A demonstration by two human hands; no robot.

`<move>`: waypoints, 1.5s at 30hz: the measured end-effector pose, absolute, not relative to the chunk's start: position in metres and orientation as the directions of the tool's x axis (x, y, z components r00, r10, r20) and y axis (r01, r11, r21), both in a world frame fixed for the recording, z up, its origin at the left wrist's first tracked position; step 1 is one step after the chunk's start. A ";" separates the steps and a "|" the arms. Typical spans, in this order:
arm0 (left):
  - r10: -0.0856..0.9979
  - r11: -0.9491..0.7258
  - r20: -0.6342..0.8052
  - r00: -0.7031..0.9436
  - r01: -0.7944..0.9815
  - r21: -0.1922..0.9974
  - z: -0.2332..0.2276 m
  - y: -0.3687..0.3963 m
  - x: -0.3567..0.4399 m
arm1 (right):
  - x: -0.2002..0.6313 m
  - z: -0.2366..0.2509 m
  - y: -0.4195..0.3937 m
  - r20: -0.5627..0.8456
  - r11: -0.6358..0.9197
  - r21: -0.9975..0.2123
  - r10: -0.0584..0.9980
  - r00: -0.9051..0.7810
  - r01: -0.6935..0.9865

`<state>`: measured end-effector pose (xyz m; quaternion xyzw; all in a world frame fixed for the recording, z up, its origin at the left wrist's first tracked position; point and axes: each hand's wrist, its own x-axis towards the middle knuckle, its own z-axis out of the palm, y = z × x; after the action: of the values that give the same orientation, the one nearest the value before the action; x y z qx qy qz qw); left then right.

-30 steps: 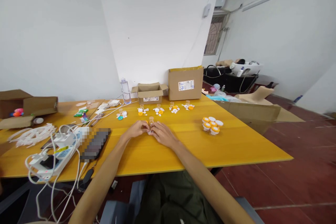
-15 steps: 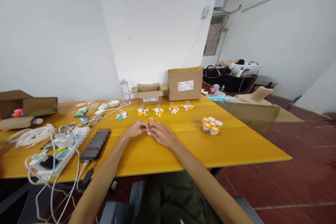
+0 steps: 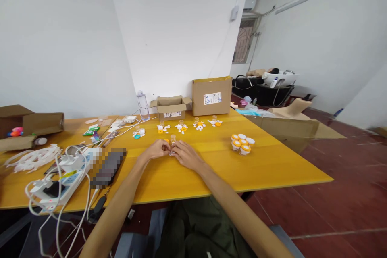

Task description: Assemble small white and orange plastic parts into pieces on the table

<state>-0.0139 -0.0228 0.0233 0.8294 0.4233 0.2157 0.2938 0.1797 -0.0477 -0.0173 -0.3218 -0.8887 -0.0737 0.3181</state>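
Note:
My left hand (image 3: 159, 149) and my right hand (image 3: 186, 155) meet over the table, fingertips pinched together on a small whitish plastic piece (image 3: 171, 153). Fingers cover most of the piece, so its exact shape cannot be made out. Just beyond the fingertips stands a small clear plastic cup (image 3: 173, 138). An orange ring-shaped part (image 3: 166, 140) lies behind my left hand, partly hidden by it. Farther back are groups of small white and orange parts (image 3: 181, 128), each with a clear cup, and one group with a teal ring (image 3: 137, 136).
Several clear jars with orange and white lids (image 3: 242, 143) stand together on the right. Cardboard boxes (image 3: 211, 107) and a plastic bottle (image 3: 143, 107) are along the wall. Leftward lie a phone (image 3: 109, 168), a power strip (image 3: 68, 185) and tangled white cables.
The view has shifted slightly. Both hands keep their place around the small piece, which looks a little turned and less white than before.

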 end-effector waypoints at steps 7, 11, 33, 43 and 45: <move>0.843 -0.430 0.081 0.532 0.576 0.695 0.024 -0.026 -0.009 | 0.181 -0.014 -0.049 0.590 0.787 -0.059 0.523 -0.615 0.614; 0.843 -0.435 0.095 0.530 0.567 0.700 0.023 -0.026 -0.008 | 0.180 -0.013 -0.050 0.588 0.784 -0.040 0.520 -0.620 0.619; 0.854 -0.435 0.143 0.501 0.533 0.726 0.027 -0.025 -0.013 | 0.181 -0.018 -0.047 0.579 0.785 -0.027 0.517 -0.630 0.619; 0.804 -0.588 0.374 0.462 0.523 0.617 0.027 -0.021 -0.016 | 0.181 -0.017 -0.047 0.598 0.788 -0.023 0.504 -0.623 0.615; 0.797 -0.602 0.394 0.458 0.552 0.577 0.025 -0.019 -0.018 | 0.181 -0.016 -0.048 0.600 0.779 -0.020 0.511 -0.616 0.627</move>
<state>-0.0176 -0.0189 0.0246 0.8329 0.4051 0.3273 0.1872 0.1808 -0.0478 -0.0160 -0.3181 -0.8937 -0.0961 0.3015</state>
